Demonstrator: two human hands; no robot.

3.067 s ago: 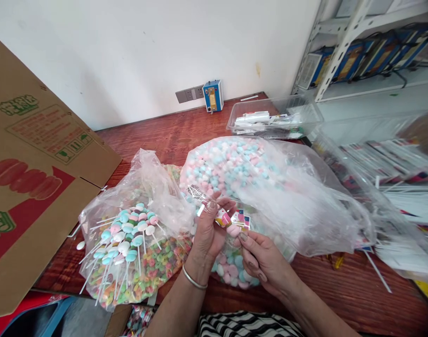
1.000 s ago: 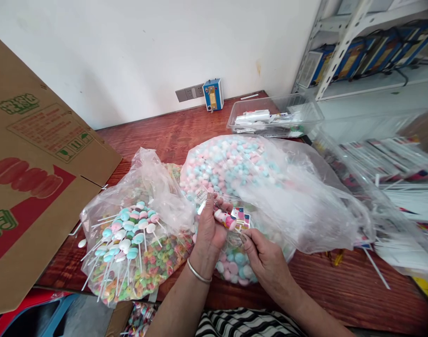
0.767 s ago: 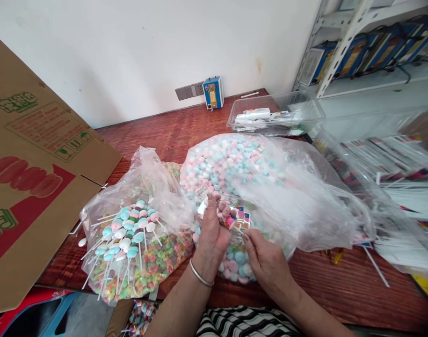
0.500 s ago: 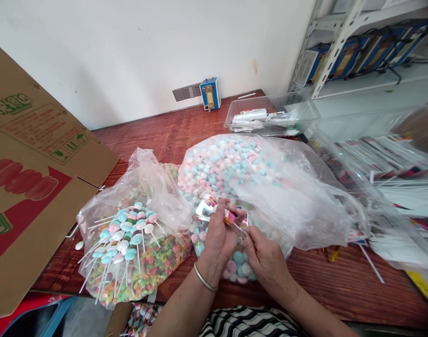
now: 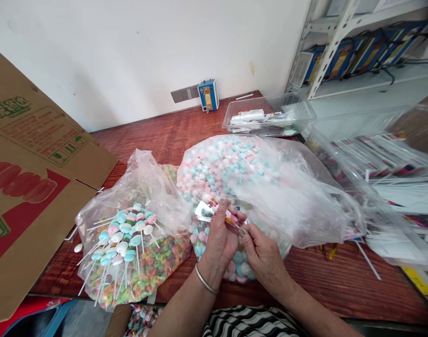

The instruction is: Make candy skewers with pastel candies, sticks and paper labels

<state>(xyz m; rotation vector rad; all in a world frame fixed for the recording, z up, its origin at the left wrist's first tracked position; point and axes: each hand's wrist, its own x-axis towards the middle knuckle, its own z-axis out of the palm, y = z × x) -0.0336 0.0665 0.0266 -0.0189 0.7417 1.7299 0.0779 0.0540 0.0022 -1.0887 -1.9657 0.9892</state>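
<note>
My left hand (image 5: 221, 241) is closed around a small printed wrapper (image 5: 204, 211), whose white label with dark print sticks out to the left. A pink and yellow part of it shows between the fingers. My right hand (image 5: 264, 252) is pinched at the wrapper's right end on what looks like a thin white stick; the fingertips hide most of it. Both hands are above a clear bag (image 5: 214, 164) of pink, blue and white marshmallow candies. To the left, several marshmallow lollipops (image 5: 124, 234) lie on a bag of coloured ring candies (image 5: 161, 255).
A large cardboard box (image 5: 55, 140) stands at the left. Clear trays at the right hold wrappers (image 5: 368, 154) and white sticks (image 5: 406, 199). Another clear tray (image 5: 301, 112) and a small blue device (image 5: 208, 96) are at the back. A shelf (image 5: 357, 89) stands at the far right.
My right fingertips have drawn slightly closer to the wrapper, and less of the stick shows between the hands. The left hand keeps its hold. The view has shifted a little.
</note>
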